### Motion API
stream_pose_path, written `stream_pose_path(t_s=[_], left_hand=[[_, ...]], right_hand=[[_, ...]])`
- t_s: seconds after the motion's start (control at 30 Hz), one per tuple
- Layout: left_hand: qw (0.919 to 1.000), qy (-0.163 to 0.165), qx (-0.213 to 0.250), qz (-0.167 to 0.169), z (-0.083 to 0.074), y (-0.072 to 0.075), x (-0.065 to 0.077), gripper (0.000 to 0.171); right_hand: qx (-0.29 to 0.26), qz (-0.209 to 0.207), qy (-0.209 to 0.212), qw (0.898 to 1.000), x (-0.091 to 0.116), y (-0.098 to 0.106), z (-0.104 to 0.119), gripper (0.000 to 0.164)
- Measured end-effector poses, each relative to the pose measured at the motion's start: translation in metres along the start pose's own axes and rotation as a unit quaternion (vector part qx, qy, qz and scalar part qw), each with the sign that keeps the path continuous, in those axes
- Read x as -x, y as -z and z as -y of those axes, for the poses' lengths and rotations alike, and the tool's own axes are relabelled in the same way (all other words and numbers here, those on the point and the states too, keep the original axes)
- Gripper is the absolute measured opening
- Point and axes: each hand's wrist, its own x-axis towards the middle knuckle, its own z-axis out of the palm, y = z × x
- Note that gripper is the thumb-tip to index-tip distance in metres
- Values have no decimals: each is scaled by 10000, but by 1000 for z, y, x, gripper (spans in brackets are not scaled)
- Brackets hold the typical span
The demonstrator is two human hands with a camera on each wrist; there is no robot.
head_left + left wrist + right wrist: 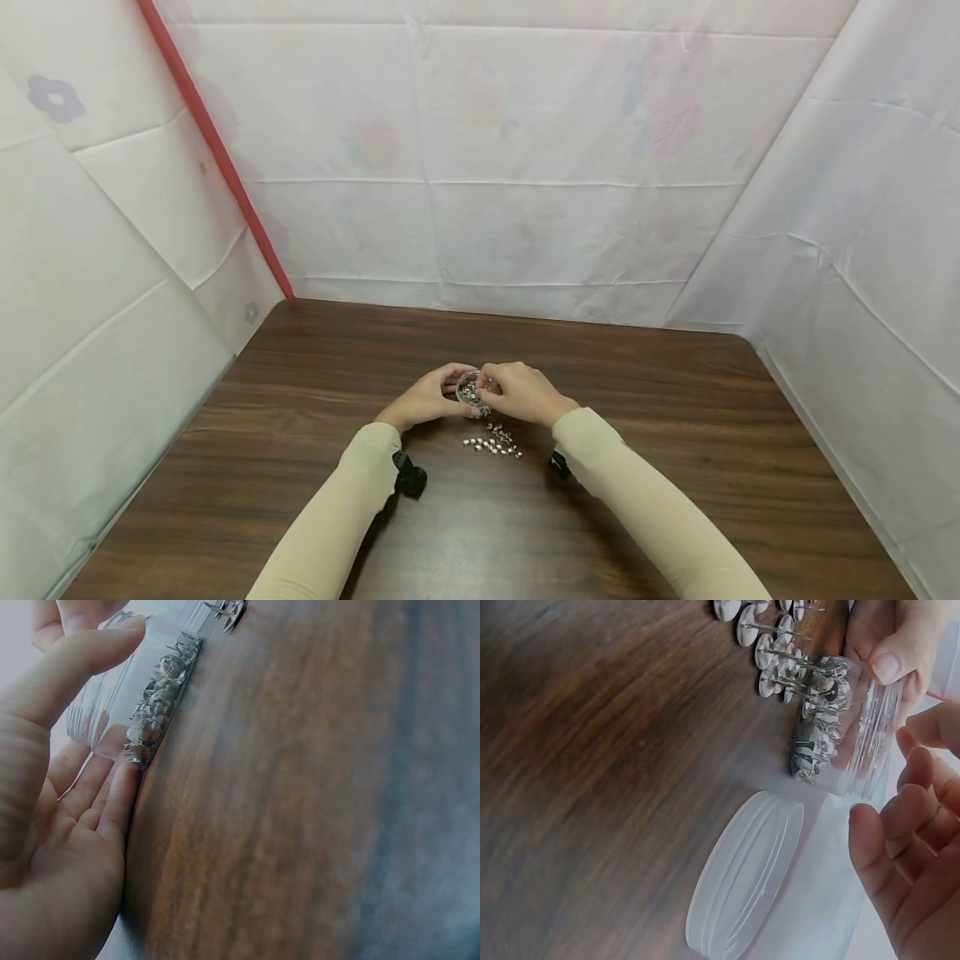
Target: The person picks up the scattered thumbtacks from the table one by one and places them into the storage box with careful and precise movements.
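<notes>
Though in left hand (426,402), jar (870,750) well inside table edge (480,317).

"What sort of place are we standing in?"
"Looks like a makeshift booth: creased, faintly printed white cloth (480,233) hangs on three sides of this dark wood-grain surface (720,417), and a red strip (218,150) runs down one corner. Home or studio, I can't tell."

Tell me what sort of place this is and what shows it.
Probably a makeshift recording booth, though I can't be sure: pale, faintly printed sheets hang round three sides of a table, and black wrist cameras are being worn.
</notes>
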Motion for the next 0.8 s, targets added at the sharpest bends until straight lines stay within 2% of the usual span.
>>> stream_pose_path(t_s=[0.27, 0.5, 0.8], left_hand=[[10000, 72, 23, -53, 1, -1, -2, 68], [9992, -27, -38, -386, 33, -3, -16, 68], [9992, -33, -102, -385, 33, -4, -15, 68]], right_hand=[[-75, -112, 39, 9999, 9, 6, 1, 6], [-111, -71, 30, 9999, 19, 10, 0, 6], [-82, 42, -15, 10000, 35, 12, -2, 7]])
